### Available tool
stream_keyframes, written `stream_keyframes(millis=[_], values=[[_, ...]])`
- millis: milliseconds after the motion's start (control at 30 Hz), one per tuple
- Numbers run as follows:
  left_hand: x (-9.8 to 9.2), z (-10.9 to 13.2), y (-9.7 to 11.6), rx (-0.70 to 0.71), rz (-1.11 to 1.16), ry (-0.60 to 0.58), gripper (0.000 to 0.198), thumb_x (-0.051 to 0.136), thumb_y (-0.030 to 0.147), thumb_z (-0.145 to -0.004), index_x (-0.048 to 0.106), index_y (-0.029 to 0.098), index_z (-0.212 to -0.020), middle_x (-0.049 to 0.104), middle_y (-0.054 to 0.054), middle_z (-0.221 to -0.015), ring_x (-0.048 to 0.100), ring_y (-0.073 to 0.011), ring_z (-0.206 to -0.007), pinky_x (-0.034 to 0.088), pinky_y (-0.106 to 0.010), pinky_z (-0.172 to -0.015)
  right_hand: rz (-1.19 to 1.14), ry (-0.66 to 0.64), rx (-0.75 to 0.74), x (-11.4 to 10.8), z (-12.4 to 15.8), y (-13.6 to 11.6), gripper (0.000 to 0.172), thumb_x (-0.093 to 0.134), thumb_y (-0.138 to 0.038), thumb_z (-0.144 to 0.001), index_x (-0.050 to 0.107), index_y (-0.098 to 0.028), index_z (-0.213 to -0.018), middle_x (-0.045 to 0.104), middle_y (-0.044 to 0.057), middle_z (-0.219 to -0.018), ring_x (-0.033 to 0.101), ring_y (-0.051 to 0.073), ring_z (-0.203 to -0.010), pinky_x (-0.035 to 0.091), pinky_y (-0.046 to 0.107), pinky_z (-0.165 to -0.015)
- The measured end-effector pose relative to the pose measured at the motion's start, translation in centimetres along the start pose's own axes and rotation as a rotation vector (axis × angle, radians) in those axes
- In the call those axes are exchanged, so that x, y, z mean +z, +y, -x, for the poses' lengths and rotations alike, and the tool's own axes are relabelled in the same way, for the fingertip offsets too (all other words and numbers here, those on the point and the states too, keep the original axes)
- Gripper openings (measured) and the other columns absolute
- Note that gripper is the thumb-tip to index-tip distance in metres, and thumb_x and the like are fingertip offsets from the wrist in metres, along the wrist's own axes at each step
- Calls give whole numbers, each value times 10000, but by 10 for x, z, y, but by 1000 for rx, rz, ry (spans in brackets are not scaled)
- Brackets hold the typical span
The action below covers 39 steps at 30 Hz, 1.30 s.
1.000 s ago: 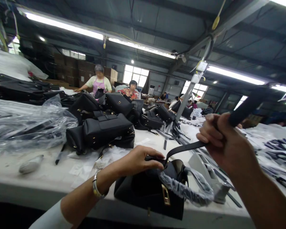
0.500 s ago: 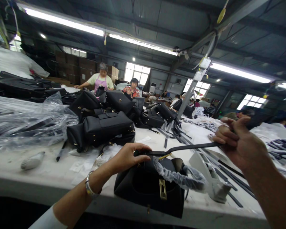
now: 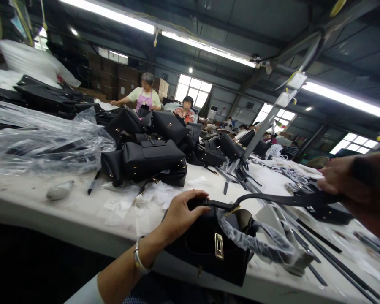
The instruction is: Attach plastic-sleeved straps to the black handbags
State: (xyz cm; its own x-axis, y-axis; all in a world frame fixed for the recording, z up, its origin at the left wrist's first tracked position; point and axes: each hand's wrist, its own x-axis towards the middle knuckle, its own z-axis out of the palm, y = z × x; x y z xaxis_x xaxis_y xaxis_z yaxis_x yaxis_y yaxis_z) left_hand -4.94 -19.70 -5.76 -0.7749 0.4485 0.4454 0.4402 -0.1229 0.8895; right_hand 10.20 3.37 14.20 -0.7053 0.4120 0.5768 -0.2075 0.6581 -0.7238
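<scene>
A black handbag point(image 3: 205, 253) with a gold clasp plate stands at the table's front edge. My left hand point(image 3: 185, 213) is closed on the bag's top edge, thumb and fingers pinching it where a strap begins. From there the black strap point(image 3: 269, 196) runs to the right. My right hand point(image 3: 361, 185), blurred by motion, is closed around the strap's far part, raised at the right. The bag's handle point(image 3: 256, 240) is wrapped in clear plastic and arches over its right side. Part of the bag's back is hidden by my left hand.
Several black handbags point(image 3: 152, 160) are piled across the table point(image 3: 72, 211). Clear plastic bags point(image 3: 50, 147) lie at the left, near a grey-white lump point(image 3: 60, 190). Loose black straps point(image 3: 335, 261) and a grey tool-like stand point(image 3: 299, 261) are at the right. Two people work beyond the pile.
My right hand has moved right with the strap, which now stretches farther out. The left hand keeps its hold on the bag. The camera view has turned slightly left and down.
</scene>
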Motion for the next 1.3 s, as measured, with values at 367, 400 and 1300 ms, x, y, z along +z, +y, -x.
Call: stream_keyframes(millis=[367, 400, 1300], values=[[-6, 5, -2, -18, 125, -76, 249, 749, 303, -802, 736, 211, -1034, 756, -44, -1060, 684, -219, -1015, 507, -328, -966, 649, -796, 107, 86, 38, 21, 434, 483, -544, -929, 646, -215, -699, 575, -6, -569, 491, 132, -504, 346, 244, -463], [-5, 6, -2, -18, 135, -75, 257, 759, 310, -793, 738, 211, -1030, 757, -44, -1056, 688, -219, -1006, 512, -327, -961, 636, -793, 117, 91, 37, 22, 407, 493, -529, -926, 650, -216, -719, 588, -9, -578, 501, 131, -505, 347, 242, -465], [1, 15, 1, -12, 257, -81, 302, 827, 297, -727, 722, 190, -989, 747, -50, -990, 688, -209, -932, 532, -326, -883, 646, -833, -32, 130, 42, 26, 232, 433, -381, -967, 547, -244, -1114, 636, -31, -631, 560, 183, -596, 350, 280, -610]])
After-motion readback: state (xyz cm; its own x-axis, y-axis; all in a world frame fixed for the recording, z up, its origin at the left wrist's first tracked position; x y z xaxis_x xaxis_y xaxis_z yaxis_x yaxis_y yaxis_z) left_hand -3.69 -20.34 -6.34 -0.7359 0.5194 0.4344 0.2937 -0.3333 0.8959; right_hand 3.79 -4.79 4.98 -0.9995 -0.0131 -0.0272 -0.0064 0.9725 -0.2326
